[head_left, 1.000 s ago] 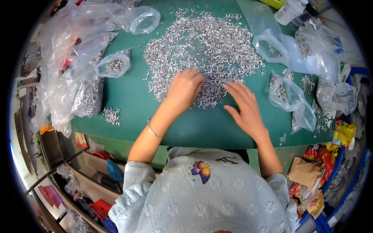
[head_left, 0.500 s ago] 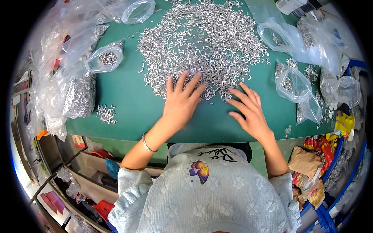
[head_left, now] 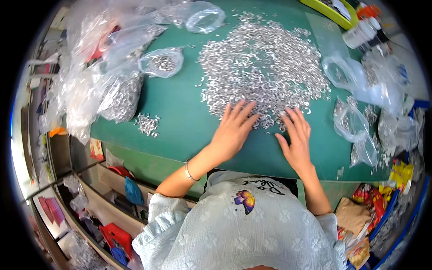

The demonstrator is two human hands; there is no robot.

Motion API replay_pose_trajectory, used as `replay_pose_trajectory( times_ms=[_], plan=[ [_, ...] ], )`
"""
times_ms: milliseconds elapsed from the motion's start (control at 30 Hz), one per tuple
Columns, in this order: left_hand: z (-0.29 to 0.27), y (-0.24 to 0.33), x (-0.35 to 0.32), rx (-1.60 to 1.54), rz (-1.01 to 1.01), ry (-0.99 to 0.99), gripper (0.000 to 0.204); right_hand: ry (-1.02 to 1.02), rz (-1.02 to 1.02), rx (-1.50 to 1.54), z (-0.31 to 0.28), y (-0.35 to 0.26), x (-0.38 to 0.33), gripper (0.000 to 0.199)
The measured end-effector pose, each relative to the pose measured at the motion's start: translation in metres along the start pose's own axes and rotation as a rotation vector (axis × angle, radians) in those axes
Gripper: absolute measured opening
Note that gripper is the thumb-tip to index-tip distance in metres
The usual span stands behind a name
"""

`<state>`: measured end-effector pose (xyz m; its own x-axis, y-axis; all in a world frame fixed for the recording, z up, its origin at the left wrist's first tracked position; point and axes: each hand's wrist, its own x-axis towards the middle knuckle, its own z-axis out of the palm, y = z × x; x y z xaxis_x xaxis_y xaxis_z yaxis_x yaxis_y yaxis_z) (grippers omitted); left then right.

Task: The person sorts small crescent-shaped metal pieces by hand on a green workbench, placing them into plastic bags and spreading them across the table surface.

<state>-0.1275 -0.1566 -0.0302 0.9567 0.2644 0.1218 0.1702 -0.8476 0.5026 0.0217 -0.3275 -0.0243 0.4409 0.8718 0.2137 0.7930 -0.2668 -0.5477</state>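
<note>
A wide pile of small silvery C-shaped metal pieces point(head_left: 265, 67) spreads over the green tabletop point(head_left: 189, 130). At its near edge, my left hand point(head_left: 234, 130) is open, fingers stretched out and the tips touching the pieces. To the right, my right hand point(head_left: 297, 140) is also open, its fingertips at the near right edge of the pile and the thumb held apart. Neither hand grips anything that I can see. A bracelet point(head_left: 190, 172) circles my left wrist.
On the left stand a full clear bag point(head_left: 120, 96), an opened bag of pieces point(head_left: 162, 63) and a small heap point(head_left: 147, 124). More open bags point(head_left: 351, 120) lie on the right. A white bottle point(head_left: 361, 33) and a yellow-green tray point(head_left: 330, 11) sit at the far right.
The view has turned, so the table and pile appear farther right. My right hand's fingers have drawn closer together and point more straight ahead. Both hands remain at the pile's near edge.
</note>
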Motion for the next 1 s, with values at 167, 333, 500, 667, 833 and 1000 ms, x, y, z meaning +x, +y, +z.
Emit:
replay_pose_trajectory(
  times_ms=[167, 333, 500, 667, 833, 1000],
  plan=[
    [-0.011, -0.009, 0.001, 0.063, -0.111, 0.074, 0.048, -0.1, -0.003, -0.021, 0.014, -0.003, -0.003, 0.06],
    [-0.015, -0.022, 0.0, 0.04, -0.153, 0.155, 0.043, -0.063, -0.004, 0.003, 0.018, -0.009, -0.005, 0.061],
    [-0.02, -0.033, 0.001, 0.085, -0.172, 0.194, 0.043, -0.079, -0.087, 0.042, 0.02, -0.008, -0.01, 0.059],
    [-0.027, -0.037, 0.002, 0.133, -0.154, 0.236, 0.043, 0.003, -0.073, 0.102, 0.022, -0.005, -0.015, 0.054],
    [-0.011, -0.019, 0.006, -0.005, -0.056, 0.134, 0.047, 0.008, -0.072, 0.091, 0.024, -0.003, -0.017, 0.053],
    [0.003, -0.001, 0.003, 0.182, -0.039, -0.054, 0.051, 0.067, 0.004, 0.037, 0.017, -0.006, -0.009, 0.055]
  ],
)
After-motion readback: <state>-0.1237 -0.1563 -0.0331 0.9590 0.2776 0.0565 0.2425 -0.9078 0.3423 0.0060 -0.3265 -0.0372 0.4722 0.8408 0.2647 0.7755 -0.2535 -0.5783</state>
